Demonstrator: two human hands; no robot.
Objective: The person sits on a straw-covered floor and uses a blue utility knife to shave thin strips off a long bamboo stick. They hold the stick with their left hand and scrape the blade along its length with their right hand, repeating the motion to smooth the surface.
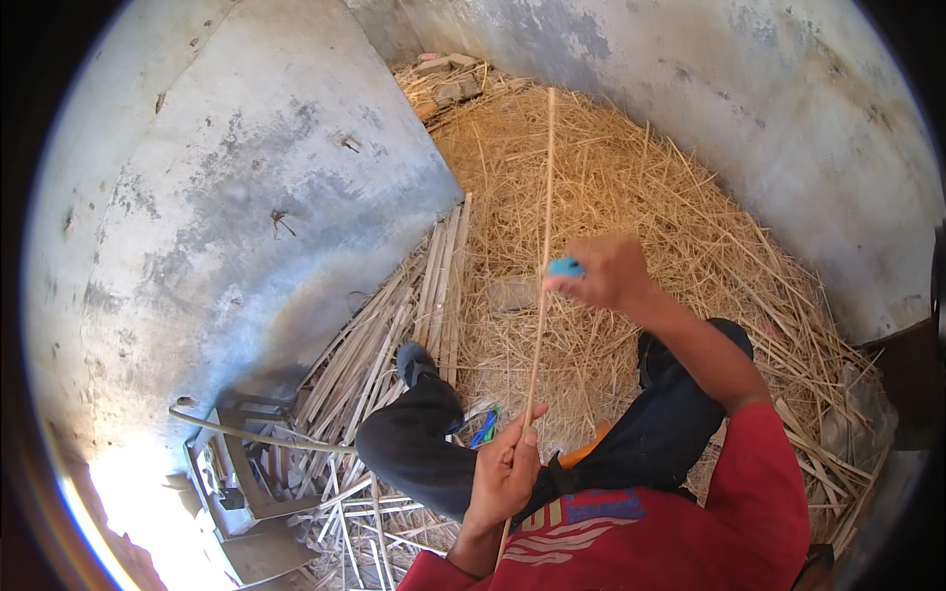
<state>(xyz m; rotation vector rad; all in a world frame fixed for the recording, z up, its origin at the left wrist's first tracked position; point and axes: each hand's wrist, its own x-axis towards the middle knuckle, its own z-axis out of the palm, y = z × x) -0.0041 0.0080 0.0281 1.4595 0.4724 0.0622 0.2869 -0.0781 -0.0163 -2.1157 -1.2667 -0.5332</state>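
A long, thin bamboo-like strip [549, 177] runs from my lap up toward the far end of the room. My left hand [506, 471] is closed around its lower part, thumb on top. Farther up, my right hand [613, 275] makes a fist around a small light-blue object [566, 267], which sits right beside the strip. Most of that object is hidden in the fingers, so its kind does not show, nor whether it touches the strip.
Straw-like shavings [631, 167] cover the floor ahead. Many split strips [434, 286] lie in a pile left of my legs, near a wooden frame [232, 473]. An orange object [588, 445] and a blue-green packet [484, 428] lie between my legs. Plastered walls [276, 177] rise around.
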